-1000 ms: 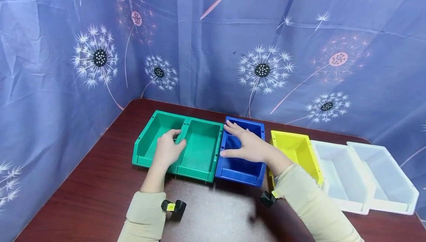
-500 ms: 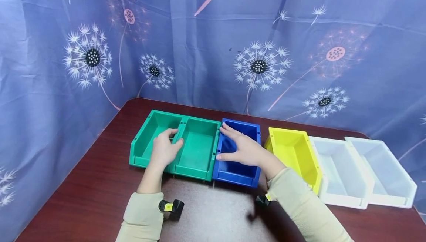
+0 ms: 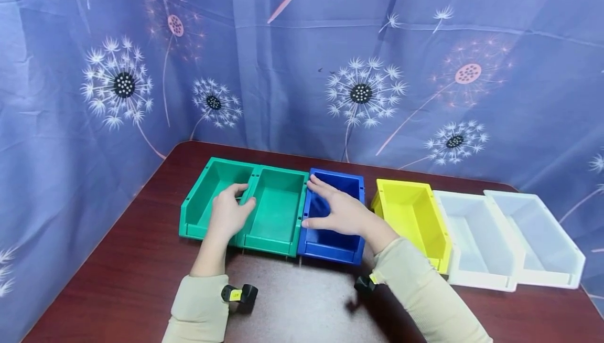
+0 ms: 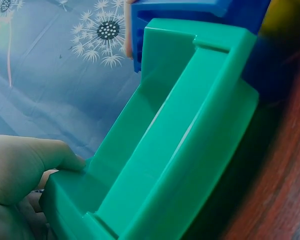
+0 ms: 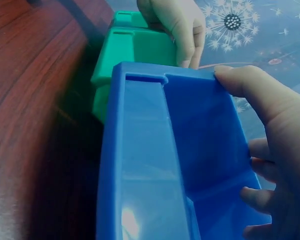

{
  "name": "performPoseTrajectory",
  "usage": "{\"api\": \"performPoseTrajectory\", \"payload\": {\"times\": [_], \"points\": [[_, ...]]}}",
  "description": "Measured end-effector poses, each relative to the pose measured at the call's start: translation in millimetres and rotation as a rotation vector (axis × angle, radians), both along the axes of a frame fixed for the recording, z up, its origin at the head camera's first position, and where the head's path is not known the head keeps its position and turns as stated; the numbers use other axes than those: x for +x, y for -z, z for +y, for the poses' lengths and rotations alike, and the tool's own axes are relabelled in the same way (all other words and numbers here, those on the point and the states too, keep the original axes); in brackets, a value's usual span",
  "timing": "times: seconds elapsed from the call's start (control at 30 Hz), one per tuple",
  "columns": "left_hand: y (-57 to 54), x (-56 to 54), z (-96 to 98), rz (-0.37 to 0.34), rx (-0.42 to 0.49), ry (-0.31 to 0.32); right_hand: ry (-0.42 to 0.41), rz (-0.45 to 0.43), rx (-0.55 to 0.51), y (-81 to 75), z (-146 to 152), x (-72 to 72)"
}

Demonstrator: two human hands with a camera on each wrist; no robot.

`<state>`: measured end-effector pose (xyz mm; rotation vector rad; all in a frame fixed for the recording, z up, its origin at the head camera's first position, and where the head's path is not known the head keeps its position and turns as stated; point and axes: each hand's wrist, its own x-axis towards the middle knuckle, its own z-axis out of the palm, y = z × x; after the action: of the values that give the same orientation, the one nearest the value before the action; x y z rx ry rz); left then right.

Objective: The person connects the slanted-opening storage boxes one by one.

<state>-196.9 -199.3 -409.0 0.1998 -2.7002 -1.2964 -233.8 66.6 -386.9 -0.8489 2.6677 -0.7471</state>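
Two green bins (image 3: 276, 212) stand side by side on the table. My left hand (image 3: 229, 214) pinches their adjoining walls at the middle rims, thumb toward the right bin and fingers over the left one. In the left wrist view the thumb (image 4: 65, 155) bends over a green rim. A blue bin (image 3: 332, 251) sits right against the right green bin. My right hand (image 3: 344, 212) spreads over the blue bin, thumb and fingertips along its left rim. The right wrist view has the thumb (image 5: 240, 80) on the blue rim and the other fingers apart from it.
To the right stand a yellow bin (image 3: 403, 209) and two white bins (image 3: 481, 280), set edge to edge. A gap separates blue from yellow. The dark red wooden table (image 3: 118, 280) meets a blue dandelion-print curtain (image 3: 283, 96) at the back and left.
The blue bin has shifted slightly left, closing the narrow gap to the green bins, with my right hand on it. The whole head view has drifted a little; my left hand keeps its grip.
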Motion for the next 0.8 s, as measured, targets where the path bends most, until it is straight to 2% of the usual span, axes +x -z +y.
{"api": "performPoseTrajectory", "payload": {"times": [0.27, 0.8], "points": [[-0.1, -0.4, -0.3, -0.011, 0.001, 0.000, 0.019, 0.000, 0.014, 8.5, 0.4, 1.1], [-0.6, 0.0, -0.3, -0.011, 0.007, -0.004, 0.032, -0.001, 0.029, 9.6, -0.3, 0.0]]}}
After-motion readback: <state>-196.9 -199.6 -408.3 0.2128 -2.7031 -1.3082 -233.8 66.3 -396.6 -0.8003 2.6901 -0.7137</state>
